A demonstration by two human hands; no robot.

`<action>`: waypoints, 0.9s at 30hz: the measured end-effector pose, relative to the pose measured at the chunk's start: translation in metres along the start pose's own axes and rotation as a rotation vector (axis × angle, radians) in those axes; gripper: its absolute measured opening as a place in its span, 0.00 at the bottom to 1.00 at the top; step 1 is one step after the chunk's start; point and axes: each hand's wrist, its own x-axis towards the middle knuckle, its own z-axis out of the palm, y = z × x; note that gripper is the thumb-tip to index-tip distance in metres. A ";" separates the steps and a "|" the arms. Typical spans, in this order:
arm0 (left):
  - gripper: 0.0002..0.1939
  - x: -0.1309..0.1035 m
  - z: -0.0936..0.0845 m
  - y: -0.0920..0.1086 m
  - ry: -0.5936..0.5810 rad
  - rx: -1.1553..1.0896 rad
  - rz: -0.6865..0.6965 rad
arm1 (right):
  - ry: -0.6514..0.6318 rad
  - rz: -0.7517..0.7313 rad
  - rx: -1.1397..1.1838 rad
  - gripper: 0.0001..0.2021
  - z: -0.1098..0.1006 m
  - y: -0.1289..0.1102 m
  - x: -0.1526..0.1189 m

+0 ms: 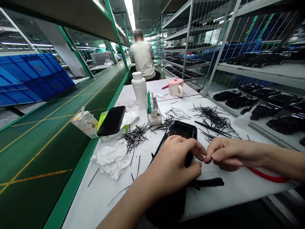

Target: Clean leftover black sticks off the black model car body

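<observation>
A glossy black model car [182, 128] lies before me, with a door-like black part [211, 182] sticking out from its right side. My left hand [175, 159] lies across the car's roof, fingers bent and thumb apart from them; its fingertips come close to my right hand. To the right of the car, my right hand [222, 154] is closed in a pinch, thumb pressed to the fingers. Whatever it pinches is too small to make out. Thin black strips [209, 116] lie in loose piles beyond the car, and more black strips [135, 136] lie at its left.
White bottle [139, 90], tool holder [154, 117], pink-lidded mug [175, 86], phone [111, 121], drink carton [84, 122] and crumpled tissue [113, 159] stand or lie around. A red ring-shaped thing [269, 176] is under my right forearm. Green conveyor [54, 127] left; car racks [254, 70] right; a seated person [143, 58] ahead.
</observation>
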 end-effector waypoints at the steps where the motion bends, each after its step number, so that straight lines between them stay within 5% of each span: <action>1: 0.10 0.000 0.000 0.000 0.006 -0.008 -0.007 | 0.004 -0.009 0.017 0.08 0.001 0.001 -0.001; 8: 0.08 0.002 0.001 -0.002 0.061 -0.048 -0.041 | 0.013 -0.030 0.085 0.08 0.004 0.003 -0.001; 20: 0.18 0.003 0.004 -0.003 0.030 -0.077 -0.074 | 0.041 -0.033 0.058 0.11 0.007 0.005 0.000; 22: 0.18 0.003 0.005 -0.003 0.037 -0.076 -0.074 | 0.123 -0.034 -0.146 0.14 0.011 -0.006 -0.008; 27: 0.18 0.004 0.006 -0.003 0.121 -0.088 -0.111 | 0.520 -0.046 -1.287 0.17 0.005 -0.039 -0.053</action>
